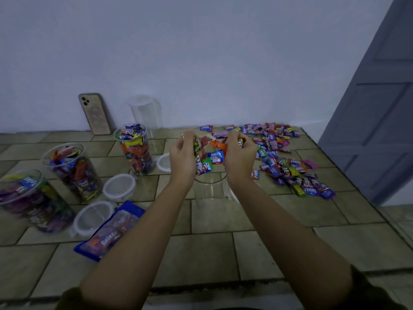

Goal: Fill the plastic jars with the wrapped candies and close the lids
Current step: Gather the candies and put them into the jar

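Showing blue, purple, red, orange and green on the wrapped candies (288,162). Showing tan brick-pattern tiling, dark joints, on the table (212,220). Showing blue edging on the bag (109,231), pale gold on the phone (95,114).

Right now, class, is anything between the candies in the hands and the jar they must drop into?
Nothing visible. The left hand and right hand hold the candies just above the clear jar, whose mouth has no lid on it; the loose lids lie on the table to its left.
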